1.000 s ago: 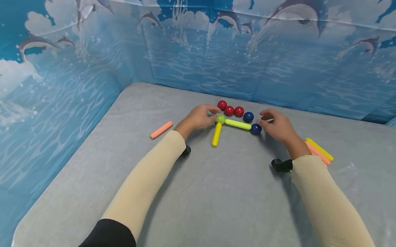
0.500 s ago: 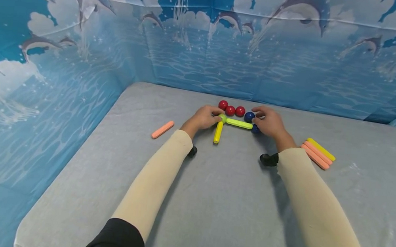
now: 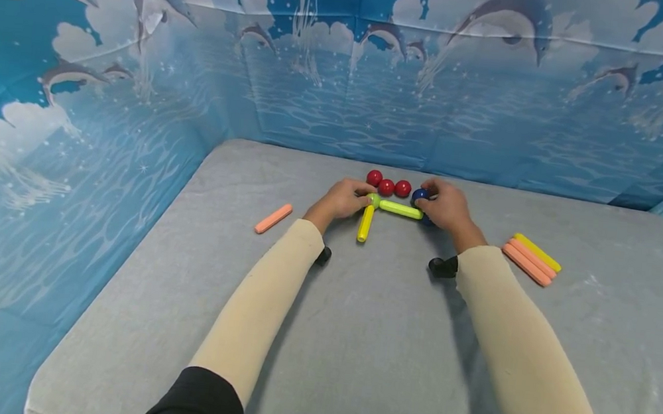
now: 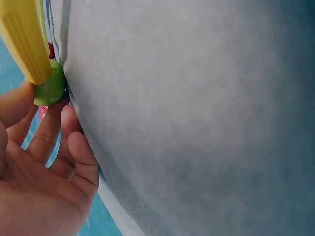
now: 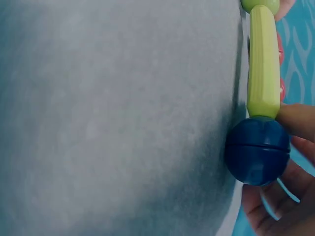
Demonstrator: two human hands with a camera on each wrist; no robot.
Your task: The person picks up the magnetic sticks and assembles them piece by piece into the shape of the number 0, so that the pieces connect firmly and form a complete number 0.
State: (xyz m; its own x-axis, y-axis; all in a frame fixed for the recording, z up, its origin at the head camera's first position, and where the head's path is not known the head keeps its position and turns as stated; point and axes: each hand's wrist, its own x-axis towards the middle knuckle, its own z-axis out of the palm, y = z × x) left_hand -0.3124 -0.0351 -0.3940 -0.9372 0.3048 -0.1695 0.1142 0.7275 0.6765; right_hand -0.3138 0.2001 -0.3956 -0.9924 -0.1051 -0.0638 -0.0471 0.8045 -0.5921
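Observation:
My left hand (image 3: 344, 199) pinches a green ball (image 4: 51, 87) between thumb and fingers. A yellow stick (image 3: 364, 225) and a lime-green stick (image 3: 400, 209) extend from this ball. At the lime stick's other end sits a blue ball (image 5: 257, 151), mostly covered by my right hand in the head view. Thumb and forefinger of my right hand (image 3: 447, 207) are around a second, loose blue ball (image 3: 420, 194) just behind it; the right wrist view does not show that one. Several red balls, one red ball (image 3: 402, 188) nearest the loose blue one, lie in a row behind the lime stick.
One orange stick (image 3: 273, 219) lies alone to the left. On the right, two orange sticks (image 3: 528, 263) and a yellow stick (image 3: 537, 252) lie side by side. The grey cloth-covered table (image 3: 378, 345) ends at a blue dolphin-print curtain (image 3: 340, 114).
My right hand has moved left and inward, from beside the attached blue ball to the loose one. My left hand has closed in on the green ball. The right-hand sticks are now uncovered.

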